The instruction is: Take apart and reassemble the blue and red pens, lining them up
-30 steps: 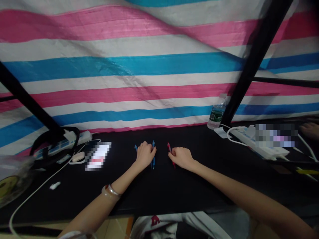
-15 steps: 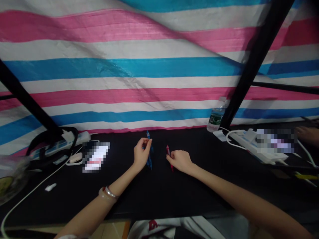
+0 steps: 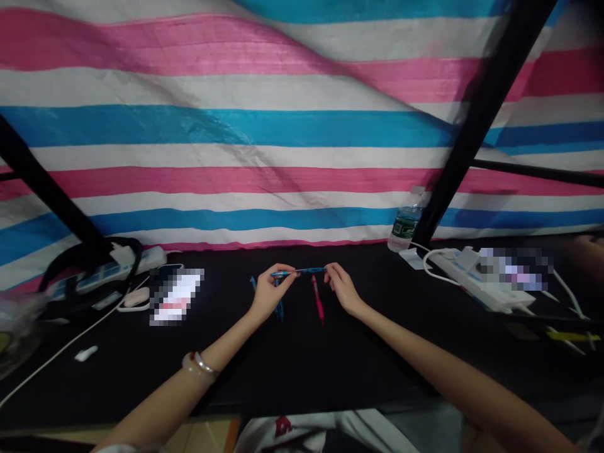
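Observation:
A blue pen [image 3: 310, 271] is held level above the black table between my two hands. My left hand [image 3: 270, 293] pinches its left part, and the fingertips of my right hand [image 3: 344, 290] close on its right end. Just below, a red pen [image 3: 318, 303] lies on the table, slightly tilted, with neither hand on it. More blue comes into sight around my left hand: a blue pen [image 3: 280, 311] below its fingers and a blue tip [image 3: 253, 282] at its left. My hand hides much of these.
To the left are a lit phone [image 3: 179, 299], an earbud case [image 3: 137, 297], a loose earbud [image 3: 86, 353] and a power strip with cables. At right stand a water bottle [image 3: 404, 225] and another power strip [image 3: 481, 280]. Another person's hand [image 3: 587, 255] shows at the far right.
My right hand has let go of the red pen, which stays on the table. A blue pen is now lifted and turned level, with both hands on it.

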### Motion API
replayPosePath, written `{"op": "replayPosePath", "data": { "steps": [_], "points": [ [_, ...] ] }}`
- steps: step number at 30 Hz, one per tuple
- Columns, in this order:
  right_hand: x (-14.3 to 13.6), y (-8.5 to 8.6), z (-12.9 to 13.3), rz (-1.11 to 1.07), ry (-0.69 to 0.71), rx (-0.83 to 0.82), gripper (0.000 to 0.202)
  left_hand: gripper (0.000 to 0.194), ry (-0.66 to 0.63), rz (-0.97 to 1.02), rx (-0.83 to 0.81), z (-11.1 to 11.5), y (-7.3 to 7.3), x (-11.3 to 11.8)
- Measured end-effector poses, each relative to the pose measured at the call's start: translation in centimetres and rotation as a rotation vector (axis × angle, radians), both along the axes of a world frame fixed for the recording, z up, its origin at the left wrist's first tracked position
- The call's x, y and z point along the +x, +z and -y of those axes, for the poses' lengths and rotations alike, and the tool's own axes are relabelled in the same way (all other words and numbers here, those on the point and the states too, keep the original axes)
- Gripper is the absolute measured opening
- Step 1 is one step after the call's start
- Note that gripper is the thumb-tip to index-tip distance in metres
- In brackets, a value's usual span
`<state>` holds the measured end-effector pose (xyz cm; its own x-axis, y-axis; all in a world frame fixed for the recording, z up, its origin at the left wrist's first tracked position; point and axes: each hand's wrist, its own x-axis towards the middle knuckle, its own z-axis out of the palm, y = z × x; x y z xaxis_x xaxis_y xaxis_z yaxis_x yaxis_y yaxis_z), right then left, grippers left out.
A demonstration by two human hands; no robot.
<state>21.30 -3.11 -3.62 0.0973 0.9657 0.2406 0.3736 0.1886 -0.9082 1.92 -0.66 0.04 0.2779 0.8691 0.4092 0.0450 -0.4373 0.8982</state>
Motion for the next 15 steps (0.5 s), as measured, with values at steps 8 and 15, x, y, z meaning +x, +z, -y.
{"op": "replayPosePath", "data": {
  "steps": [8,15],
  "points": [
    [0.11,-0.29,-0.66,-0.477,0.108,-0.058,0.042,0.026,-0.054,0.021,-0.095,-0.54,-0.51,-0.1],
    [0.38,-0.17,-0.73,-0.473,0.078,-0.058,0.054,0.022,0.013,-0.114,0.01,-0.35,-0.2,-0.16]
  ]
}}
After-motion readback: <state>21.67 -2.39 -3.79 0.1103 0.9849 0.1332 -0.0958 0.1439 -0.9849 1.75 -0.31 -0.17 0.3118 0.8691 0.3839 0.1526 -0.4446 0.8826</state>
